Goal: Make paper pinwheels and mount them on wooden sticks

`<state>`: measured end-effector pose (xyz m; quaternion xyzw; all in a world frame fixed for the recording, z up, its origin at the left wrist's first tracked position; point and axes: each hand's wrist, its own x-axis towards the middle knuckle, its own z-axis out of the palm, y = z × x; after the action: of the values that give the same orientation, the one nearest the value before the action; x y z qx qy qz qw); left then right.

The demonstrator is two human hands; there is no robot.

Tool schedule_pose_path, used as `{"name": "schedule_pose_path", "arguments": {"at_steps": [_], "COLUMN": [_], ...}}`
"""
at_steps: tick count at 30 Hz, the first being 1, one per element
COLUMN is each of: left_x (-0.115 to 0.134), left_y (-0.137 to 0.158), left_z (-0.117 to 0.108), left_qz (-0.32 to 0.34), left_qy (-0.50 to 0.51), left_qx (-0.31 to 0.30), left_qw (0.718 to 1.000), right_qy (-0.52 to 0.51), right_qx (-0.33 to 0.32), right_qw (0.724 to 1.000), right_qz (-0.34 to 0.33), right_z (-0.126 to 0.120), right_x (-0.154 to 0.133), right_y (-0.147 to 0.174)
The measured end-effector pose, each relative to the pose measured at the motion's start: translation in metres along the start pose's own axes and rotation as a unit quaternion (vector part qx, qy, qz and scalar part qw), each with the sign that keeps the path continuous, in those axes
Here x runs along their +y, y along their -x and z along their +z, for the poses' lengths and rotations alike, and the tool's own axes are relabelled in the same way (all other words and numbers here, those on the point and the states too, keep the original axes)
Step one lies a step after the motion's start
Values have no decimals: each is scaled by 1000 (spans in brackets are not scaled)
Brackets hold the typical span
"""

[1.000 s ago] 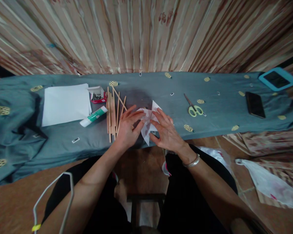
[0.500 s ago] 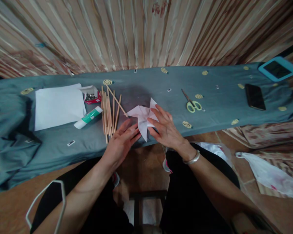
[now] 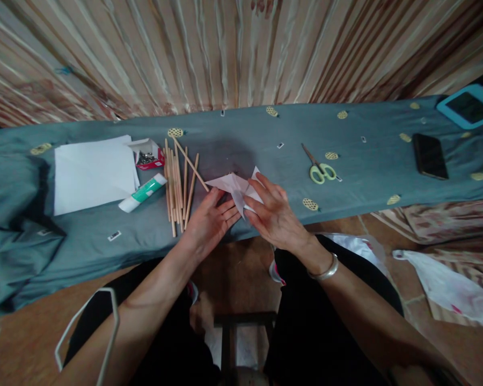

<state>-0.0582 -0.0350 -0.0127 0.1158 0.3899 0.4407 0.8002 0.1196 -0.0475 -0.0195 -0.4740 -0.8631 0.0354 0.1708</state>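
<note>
A white paper pinwheel [image 3: 234,187] is tilted above the near half of the cloth-covered table. My right hand [image 3: 274,215] grips its right side, fingers over the paper and thumb at the near edge. From the left, my left hand [image 3: 209,221] reaches in with its palm partly turned up. Its fingers are stretched out, the tips at or just under the pinwheel's near blade; whether they touch it I cannot tell. A slanted wooden stick [image 3: 191,163] ends beside the pinwheel's left point. Several more wooden sticks [image 3: 177,185] lie in a bunch left of my hands.
Left of the sticks lie a green-and-white tube [image 3: 143,193], a small red box of metal pins [image 3: 149,155] and white paper sheets [image 3: 92,174]. On the right are green-handled scissors [image 3: 319,166], a dark phone [image 3: 430,155] and a blue-framed tablet [image 3: 470,106]. A curtain hangs behind.
The pinwheel has tipped, so its blades show more edge-on. My left hand has turned its palm upward and spread its fingers. My right hand keeps its hold on the paper.
</note>
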Motion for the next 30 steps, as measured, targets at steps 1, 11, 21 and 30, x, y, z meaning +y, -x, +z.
{"name": "schedule_pose_path", "arguments": {"at_steps": [1,11,21,30], "left_x": [0,1,-1,0], "left_y": [0,8,14,17], "left_z": [-1,-6,-2,-3], "left_qz": [0,31,68,72], "left_qy": [-1,-37,-108,-117], "left_qx": [0,-8,21,20], "left_qw": [1000,999,992,990], "right_qy": [5,40,71,6], "right_qx": [1,21,5,19], "right_qw": [1000,998,996,999], "right_qz": [-7,-50,-55,-37], "right_z": [-1,-8,-4,-8], "right_x": [-1,-13,-21,-26], "right_y": [1,17,18,16]}}
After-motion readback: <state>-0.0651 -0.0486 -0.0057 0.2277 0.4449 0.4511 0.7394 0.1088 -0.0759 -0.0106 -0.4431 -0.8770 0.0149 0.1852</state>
